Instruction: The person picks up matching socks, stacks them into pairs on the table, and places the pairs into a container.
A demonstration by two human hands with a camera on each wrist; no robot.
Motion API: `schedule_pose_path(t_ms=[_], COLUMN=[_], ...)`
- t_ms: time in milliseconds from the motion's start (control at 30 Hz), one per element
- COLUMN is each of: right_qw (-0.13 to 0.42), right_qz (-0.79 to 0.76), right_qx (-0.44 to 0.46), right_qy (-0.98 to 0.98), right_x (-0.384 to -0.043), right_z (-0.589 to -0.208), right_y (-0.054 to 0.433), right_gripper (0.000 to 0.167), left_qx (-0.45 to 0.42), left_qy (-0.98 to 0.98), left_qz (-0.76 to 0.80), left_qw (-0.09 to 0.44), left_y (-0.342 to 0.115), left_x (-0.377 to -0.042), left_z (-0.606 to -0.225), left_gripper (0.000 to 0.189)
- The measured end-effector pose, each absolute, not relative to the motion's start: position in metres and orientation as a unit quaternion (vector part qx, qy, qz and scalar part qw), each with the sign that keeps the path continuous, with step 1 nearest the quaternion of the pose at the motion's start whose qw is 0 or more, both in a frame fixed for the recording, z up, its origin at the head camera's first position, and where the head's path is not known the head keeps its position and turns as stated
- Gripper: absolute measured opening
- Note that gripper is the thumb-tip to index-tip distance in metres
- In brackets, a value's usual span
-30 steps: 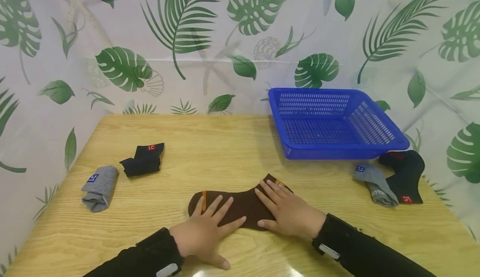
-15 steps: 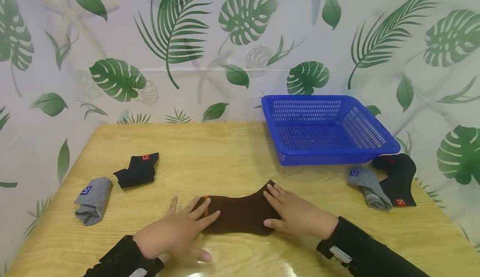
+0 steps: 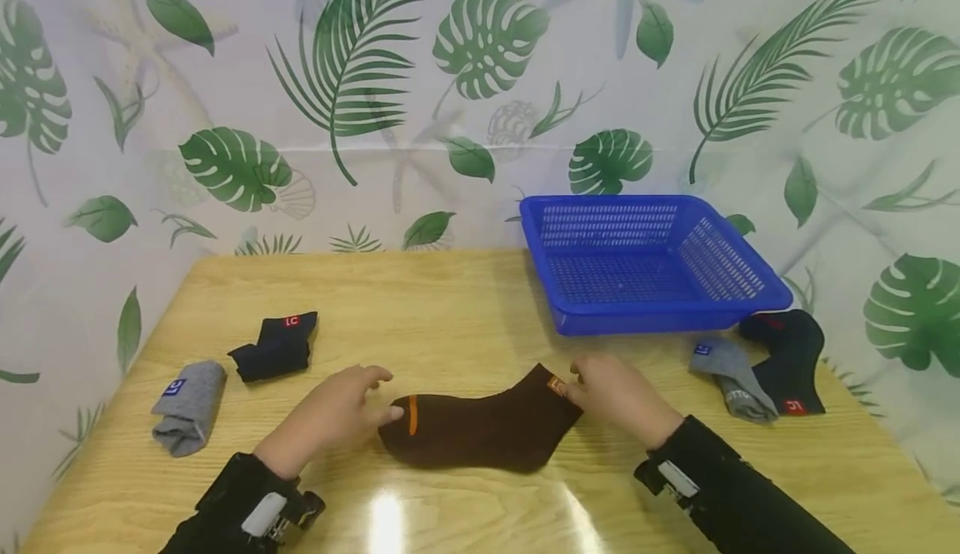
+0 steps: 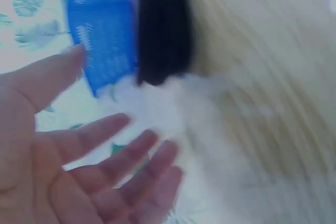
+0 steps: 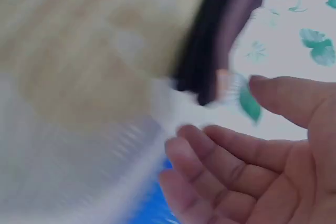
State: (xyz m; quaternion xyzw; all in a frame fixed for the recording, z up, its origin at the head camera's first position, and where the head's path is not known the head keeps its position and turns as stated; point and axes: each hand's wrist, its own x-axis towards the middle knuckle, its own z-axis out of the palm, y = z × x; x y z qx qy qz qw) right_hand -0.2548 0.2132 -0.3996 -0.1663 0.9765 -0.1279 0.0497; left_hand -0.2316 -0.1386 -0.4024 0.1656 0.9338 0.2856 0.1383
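A dark brown sock [image 3: 480, 431] with orange marks lies flat and spread out at the front middle of the table. By its toe end, my left hand [image 3: 337, 408] is raised with thumb and fingers apart. My right hand [image 3: 618, 396] is at the cuff with its orange label. In the left wrist view, the fingers [image 4: 105, 150] are loosely spread and the sock [image 4: 165, 30] is beyond them. The right wrist view has the sock [image 5: 210, 40] close to the thumb, with a gap to the bent fingers [image 5: 231, 166]. Both wrist views are blurred.
A blue plastic basket [image 3: 630, 279] stands at the back right. A grey sock [image 3: 735, 377] and a black sock [image 3: 798, 366] lie beside it. At the left are a folded grey sock [image 3: 191, 408] and a folded black sock [image 3: 277, 346]. A leaf-print cloth [image 3: 450, 121] hangs behind.
Both hands were flat on the brown sock; they have lifted off it. The left hand has moved left past the toe, the right hand out to the cuff. The head view has tilted slightly.
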Motion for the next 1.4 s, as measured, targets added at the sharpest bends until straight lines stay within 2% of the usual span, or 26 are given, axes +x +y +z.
schedule_pose_path(t_ms=[67,133,267,400,567,700,833,1100,1400], right_qw=[0.067,0.092,0.117,0.128,0.151,0.161,0.160,0.109,0.019], right_qz=[-0.133,-0.150,-0.186,-0.203,-0.217,-0.247,-0.303,-0.312,-0.306], right_qx=[-0.142,-0.126,-0.108,-0.107,-0.138,-0.160,-0.166,-0.153,-0.049], right_qy=[0.979,0.976,0.970,0.965,0.955,0.942,0.925,0.931,0.951], right_x=[-0.259,-0.261,-0.267,-0.274,-0.279,-0.280,-0.277,-0.275,-0.300], right_z=[-0.407,-0.415,-0.422,-0.415,-0.413,-0.406,-0.388,-0.324,-0.259], right_y=[0.216,0.216,0.215,0.216,0.221,0.229,0.239,0.286,0.338], right_gripper=[0.019,0.022,0.020,0.020,0.021,0.019,0.017,0.013,0.023], left_qx=[0.127,0.110,0.107,0.119,0.132,0.137,0.141,0.181,0.164], left_qy=[0.941,0.942,0.941,0.938,0.930,0.926,0.914,0.891,0.868], left_qz=[0.277,0.269,0.270,0.279,0.289,0.301,0.335,0.387,0.457], left_qw=[0.147,0.165,0.171,0.169,0.184,0.182,0.180,0.153,0.105], left_y=[-0.137,-0.136,-0.131,-0.125,-0.123,-0.122,-0.118,-0.080,-0.006], left_x=[-0.237,-0.239,-0.243,-0.249,-0.252,-0.255,-0.261,-0.296,-0.345], left_z=[-0.408,-0.414,-0.419,-0.416,-0.415,-0.406,-0.390,-0.338,-0.288], left_gripper=[0.041,0.034,0.029,0.020,0.031,0.013,0.010,0.014,0.021])
